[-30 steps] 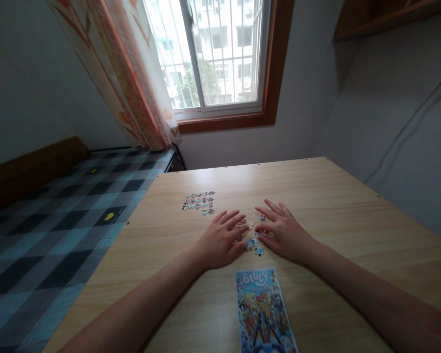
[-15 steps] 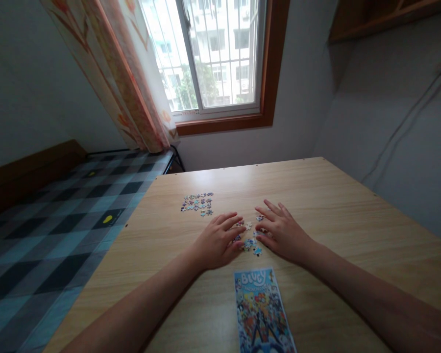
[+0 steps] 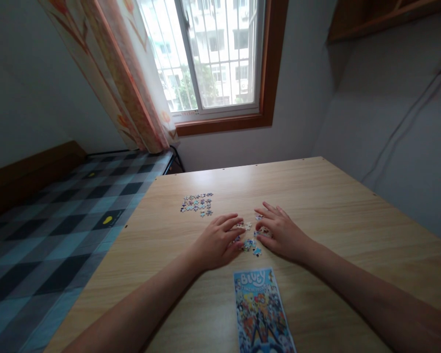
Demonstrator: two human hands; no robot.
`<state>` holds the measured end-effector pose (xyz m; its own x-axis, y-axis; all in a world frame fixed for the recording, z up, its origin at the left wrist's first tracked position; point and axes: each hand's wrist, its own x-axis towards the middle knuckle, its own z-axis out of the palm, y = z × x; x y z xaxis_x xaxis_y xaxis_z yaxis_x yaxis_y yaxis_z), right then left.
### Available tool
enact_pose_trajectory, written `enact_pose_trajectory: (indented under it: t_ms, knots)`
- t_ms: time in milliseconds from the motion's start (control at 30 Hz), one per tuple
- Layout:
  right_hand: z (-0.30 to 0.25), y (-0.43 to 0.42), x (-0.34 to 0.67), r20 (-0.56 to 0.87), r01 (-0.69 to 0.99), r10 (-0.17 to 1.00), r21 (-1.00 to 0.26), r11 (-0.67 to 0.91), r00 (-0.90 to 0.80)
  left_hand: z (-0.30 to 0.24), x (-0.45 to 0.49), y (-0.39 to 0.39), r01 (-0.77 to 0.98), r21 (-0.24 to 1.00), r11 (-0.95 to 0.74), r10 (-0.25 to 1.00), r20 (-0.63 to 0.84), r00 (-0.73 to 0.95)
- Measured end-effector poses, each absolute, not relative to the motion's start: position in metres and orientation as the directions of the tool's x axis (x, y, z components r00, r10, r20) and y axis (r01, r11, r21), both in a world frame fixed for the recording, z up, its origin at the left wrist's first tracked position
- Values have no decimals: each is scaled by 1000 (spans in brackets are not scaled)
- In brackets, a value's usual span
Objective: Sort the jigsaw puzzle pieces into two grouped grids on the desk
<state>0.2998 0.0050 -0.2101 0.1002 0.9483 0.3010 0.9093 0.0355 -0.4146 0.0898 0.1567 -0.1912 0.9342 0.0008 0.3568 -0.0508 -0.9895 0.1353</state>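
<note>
Small jigsaw puzzle pieces (image 3: 249,243) lie in a loose pile on the wooden table between my two hands. My left hand (image 3: 222,240) rests at the pile's left side, fingers spread and partly over some pieces. On the right side, my right hand (image 3: 276,227) has its fingers apart and slightly curled above other pieces, some of which it hides. Neither hand grips a piece that I can make out. Farther back to the left, more jigsaw pieces (image 3: 196,203) lie close together in rows. A colourful picture sheet marked "Bluey" (image 3: 260,309) lies nearer to me.
The light wooden table (image 3: 353,235) reaches toward the window wall. A bed with a checked cover (image 3: 95,220) stands along its left side. Beyond are a curtain (image 3: 125,88) and a barred window (image 3: 220,63); a shelf (image 3: 382,22) hangs at upper right.
My right hand's fingers have drawn in a little, curling closer over the pieces. My left hand stays almost where it was.
</note>
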Motion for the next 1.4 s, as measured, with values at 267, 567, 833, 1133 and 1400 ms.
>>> enact_pose_trajectory:
  t_ms: [267,567,833,1133,1400]
  knots:
    - [-206,3,310,224,762,953,-648,-10,203,-191,90,156,-46,96,-994,0,426,905]
    - [-200,-5,293,452,736,885,-635,235,107,-167,92,134,-75,304,-950,104,532,841]
    - [-200,-8,280,532,712,843,-622,325,80,-163,93,115,-10,461,-887,210,423,882]
    - [-207,-3,338,767,940,631,-291,181,115,-132,69,231,556,528,-642,741,239,628]
    - [-204,-5,359,844,979,529,-175,105,94,-157,50,273,738,593,-321,823,-211,527]
